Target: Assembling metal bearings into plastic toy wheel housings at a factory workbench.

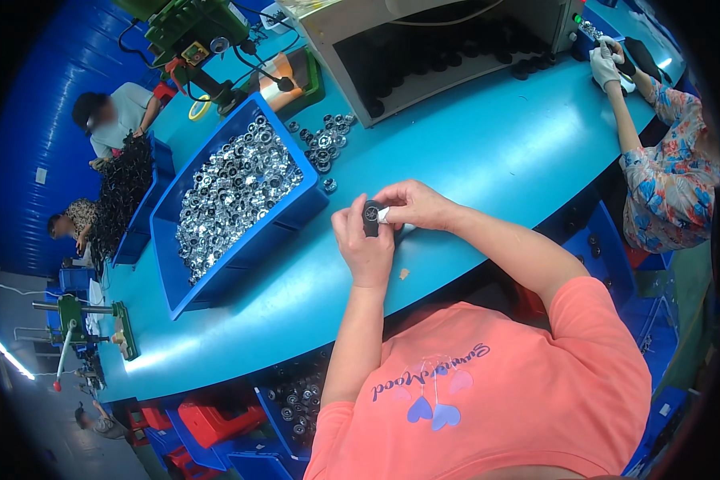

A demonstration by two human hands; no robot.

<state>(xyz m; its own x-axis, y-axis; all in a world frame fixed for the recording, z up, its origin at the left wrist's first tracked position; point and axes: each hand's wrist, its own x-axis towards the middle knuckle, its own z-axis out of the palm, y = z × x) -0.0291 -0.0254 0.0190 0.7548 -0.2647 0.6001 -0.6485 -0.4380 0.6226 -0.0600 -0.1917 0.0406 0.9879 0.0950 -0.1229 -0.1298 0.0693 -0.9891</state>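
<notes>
Room: a workshop with blue walls, where a long curved blue table (488, 152) runs from near left to far right, and other people sit at work around it.
Far left: two people bend over a heap of small black parts (124, 196) beside blue bins.
Left of centre: a blue bin (292, 216) stands on the table, heaped with shiny silver caps (232, 188); it is still well filled.
Far centre: a green press (196, 36) stands behind the bin, and a loose cluster of finished pieces (324, 144), silver set in black, lies just beyond the bin's far corner.
Left hand (366, 244): raised above the table's near edge, fingers closed around a small black part (371, 218) held upright, its round emblem face showing.
Right hand (412, 204): touching the same black part from the right, fingertips pinched on a small white bit (383, 214) pressed against it.
Where the part is: between both hands, above the table, just right of the bin.
Far right: a grey machine housing (432, 48) with dark parts inside, and a co-worker's gloved hand (604, 64) at its right end.
Progress: judging by the small cluster set aside and the full bin, only a few pieces look done and most remain; the piece in hand seems mid-assembly.
</notes>
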